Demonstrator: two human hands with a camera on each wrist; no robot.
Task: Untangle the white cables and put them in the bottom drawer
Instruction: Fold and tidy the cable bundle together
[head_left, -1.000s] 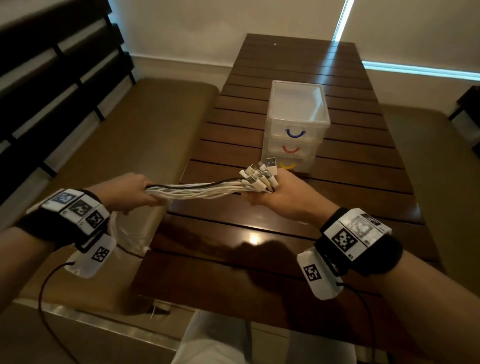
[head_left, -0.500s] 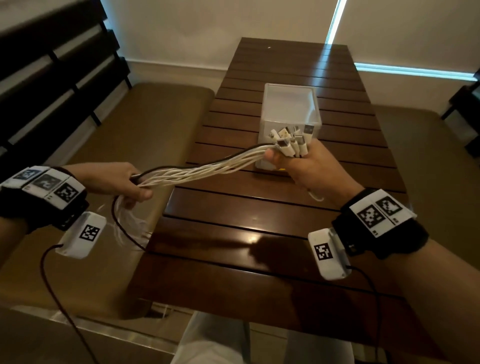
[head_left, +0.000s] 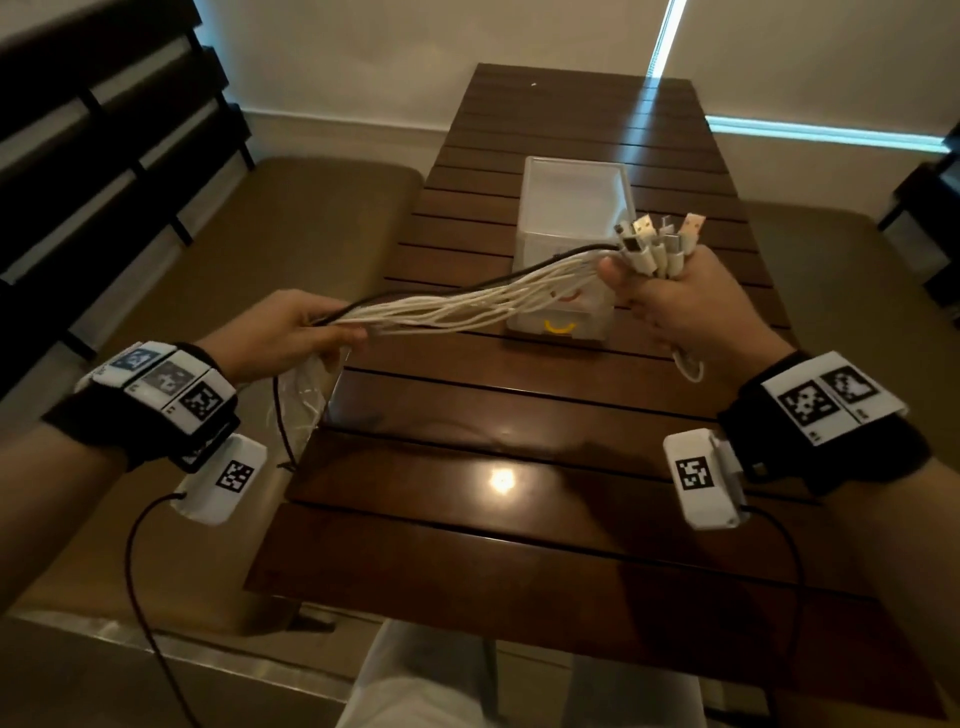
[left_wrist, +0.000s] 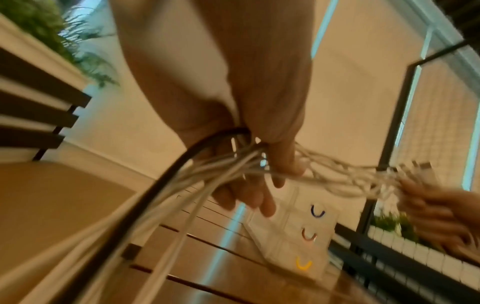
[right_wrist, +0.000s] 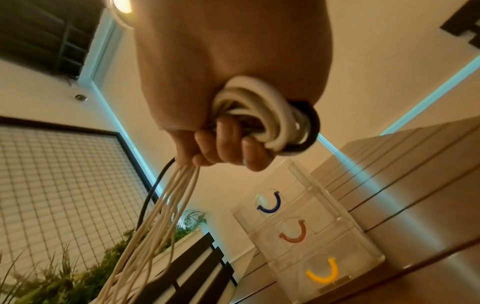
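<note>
A bundle of white cables (head_left: 467, 304) with one black cable among them stretches in the air between my two hands. My right hand (head_left: 675, 296) grips the plug ends, and the USB plugs (head_left: 660, 239) stick up above its fist. Short loops of cable (right_wrist: 262, 115) poke out under that fist. My left hand (head_left: 291, 332) holds the bundle further along, and the loose tails (head_left: 306, 395) hang off the table's left edge. The clear three-drawer box (head_left: 566, 208) stands behind the cables. Its bottom drawer with the yellow handle (right_wrist: 322, 273) is closed.
The dark slatted wooden table (head_left: 467, 467) runs away from me. Padded benches (head_left: 291, 223) flank it on both sides. A slatted bench back (head_left: 104, 130) is at the left. The box also has a blue handle (right_wrist: 270, 203) and a red handle (right_wrist: 293, 232).
My right hand has lifted the plug ends up and to the right, in front of the drawer box. My left hand has moved right towards the table edge, still on the bundle.
</note>
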